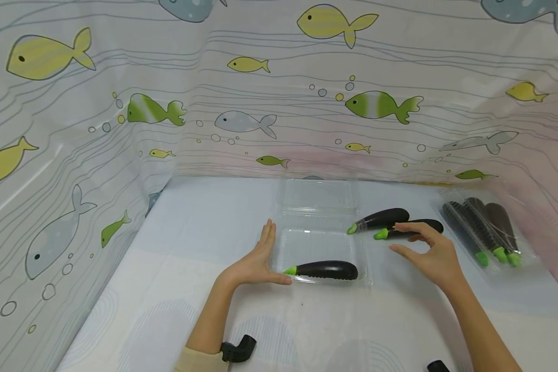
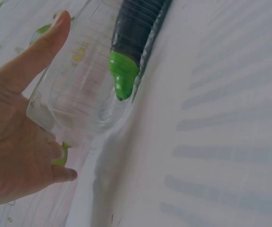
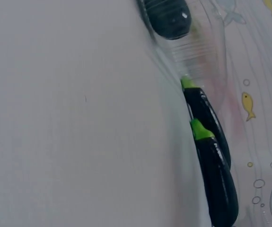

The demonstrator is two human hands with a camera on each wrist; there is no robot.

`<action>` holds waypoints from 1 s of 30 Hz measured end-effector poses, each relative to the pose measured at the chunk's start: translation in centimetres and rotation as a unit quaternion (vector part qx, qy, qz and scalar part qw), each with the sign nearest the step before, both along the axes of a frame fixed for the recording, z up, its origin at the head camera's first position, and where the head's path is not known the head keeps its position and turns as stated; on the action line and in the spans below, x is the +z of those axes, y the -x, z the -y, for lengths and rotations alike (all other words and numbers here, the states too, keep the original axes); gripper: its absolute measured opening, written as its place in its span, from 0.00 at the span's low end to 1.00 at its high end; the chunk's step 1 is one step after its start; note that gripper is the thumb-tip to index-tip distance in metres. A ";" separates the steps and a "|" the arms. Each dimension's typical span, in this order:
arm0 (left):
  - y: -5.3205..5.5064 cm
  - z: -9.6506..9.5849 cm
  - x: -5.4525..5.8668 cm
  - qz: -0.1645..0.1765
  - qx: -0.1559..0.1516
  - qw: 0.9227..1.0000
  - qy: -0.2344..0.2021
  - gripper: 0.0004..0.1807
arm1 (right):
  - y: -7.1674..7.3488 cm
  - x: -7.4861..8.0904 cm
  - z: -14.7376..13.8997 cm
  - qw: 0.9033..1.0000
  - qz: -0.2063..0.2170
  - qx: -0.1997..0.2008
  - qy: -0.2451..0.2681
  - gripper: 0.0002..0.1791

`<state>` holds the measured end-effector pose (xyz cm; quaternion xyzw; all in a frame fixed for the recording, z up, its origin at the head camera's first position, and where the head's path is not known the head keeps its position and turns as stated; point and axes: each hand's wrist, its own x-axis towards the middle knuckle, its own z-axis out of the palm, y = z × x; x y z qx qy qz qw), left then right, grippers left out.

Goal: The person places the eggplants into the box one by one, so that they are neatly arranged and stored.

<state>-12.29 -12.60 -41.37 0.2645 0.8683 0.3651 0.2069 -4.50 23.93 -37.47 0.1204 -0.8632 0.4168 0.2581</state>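
An opened clear plastic clamshell box [image 1: 320, 243] lies on the table. One glossy black toy eggplant [image 1: 327, 269] with a bright green tip lies along its near side. My left hand [image 1: 256, 258] rests at the left edge of the box, fingers straight and thumb spread near the green tip. Right of the box lie two more toy eggplants, an upper one [image 1: 385, 217] and a lower one [image 3: 217, 182]. Over the lower one hovers my right hand [image 1: 430, 256], thumb and fingers spread apart. In the right wrist view its fingers show only at the right edge, away from both eggplants.
On the right, a second clear box [image 1: 523, 222] contains several black eggplants with green tips. The first box's lid [image 1: 318, 196] lies folded back toward the fish-printed sheet [image 1: 242, 155], which rises behind the table and along the left side.
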 end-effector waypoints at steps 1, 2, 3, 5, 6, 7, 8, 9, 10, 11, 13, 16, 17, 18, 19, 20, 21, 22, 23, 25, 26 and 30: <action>0.0 0.0 0.0 0.000 0.000 1.000 -0.001 0.75 | 0.0 0.0 -0.1 1.000 -0.001 0.001 0.001 0.28; 0.0 0.0 0.0 0.001 0.000 1.000 -0.002 0.75 | 0.0 0.1 -0.2 1.000 -0.002 0.001 0.003 0.28; 0.0 0.0 0.1 0.001 0.000 1.000 -0.002 0.75 | 0.1 0.0 -0.4 1.000 -0.005 0.001 0.005 0.28; 0.0 0.0 0.0 0.002 0.001 1.000 -0.004 0.75 | 0.3 -0.2 -0.6 1.000 -0.008 0.000 0.006 0.28; 0.0 0.0 0.0 0.002 0.000 1.000 -0.004 0.75 | 0.4 -0.3 -0.8 1.000 -0.009 0.001 0.008 0.28; 0.0 0.0 0.0 0.002 0.000 1.000 -0.004 0.75 | 0.4 -0.4 -0.9 1.000 -0.010 0.000 0.007 0.28; 0.0 0.0 0.0 0.002 -0.001 1.000 -0.003 0.75 | 0.5 -0.5 -1.0 1.000 -0.008 -0.002 0.007 0.28; 0.0 0.0 0.0 0.002 -0.001 1.000 -0.003 0.75 | 0.5 -0.6 -1.1 1.000 -0.006 -0.003 0.008 0.28; 0.0 0.0 0.0 0.001 -0.001 1.000 -0.002 0.75 | 0.6 -0.6 -1.1 1.000 -0.003 -0.005 0.007 0.28; 0.0 0.0 0.0 0.000 -0.001 1.000 -0.002 0.75 | 0.6 -0.6 -1.2 1.000 0.000 -0.006 0.008 0.27; 0.0 0.0 0.0 0.000 0.000 1.000 -0.004 0.75 | 0.7 -0.8 -1.4 1.000 0.005 -0.006 0.011 0.27; 0.0 0.0 -0.1 -0.001 0.001 1.000 -0.009 0.75 | 1.0 -1.1 -1.8 1.000 0.013 -0.011 0.009 0.27; 0.0 0.0 -0.1 0.000 0.000 1.000 -0.010 0.74 | 1.1 -1.3 -2.0 1.000 0.017 -0.014 0.008 0.27; 0.0 0.1 -0.1 0.000 -0.001 1.000 -0.010 0.75 | 1.3 -1.5 -2.3 1.000 0.020 -0.015 0.007 0.27; 0.0 0.1 -0.1 0.001 -0.001 1.000 -0.010 0.75 | 1.4 -1.9 -2.6 1.000 0.024 -0.017 0.006 0.27; 0.0 0.1 -0.1 0.002 -0.002 1.000 -0.009 0.75 | 1.6 -2.2 -3.0 0.999 0.031 -0.021 0.005 0.27; 0.0 0.1 0.0 0.003 -0.002 1.000 -0.009 0.75 | 1.9 -2.7 -3.4 0.999 0.035 -0.023 0.005 0.28; 0.0 0.1 0.0 0.003 -0.003 1.000 -0.009 0.75 | 2.2 -3.2 -3.9 0.999 0.039 -0.024 0.006 0.28; 0.0 0.1 0.0 0.003 -0.003 1.000 -0.009 0.75 | 2.5 -3.8 -4.4 0.999 0.043 -0.026 0.005 0.28; 0.0 0.1 0.0 0.002 -0.002 1.000 -0.009 0.75 | 3.1 -4.8 -5.4 0.999 0.046 -0.029 0.004 0.29; 0.0 0.1 0.0 0.001 -0.002 1.000 -0.008 0.75 | 3.3 -5.3 -5.8 0.998 0.049 -0.031 0.002 0.29; 0.0 0.1 -0.1 0.002 -0.001 1.000 -0.009 0.75 | 3.7 -5.9 -6.9 0.995 0.081 -0.052 -0.020 0.27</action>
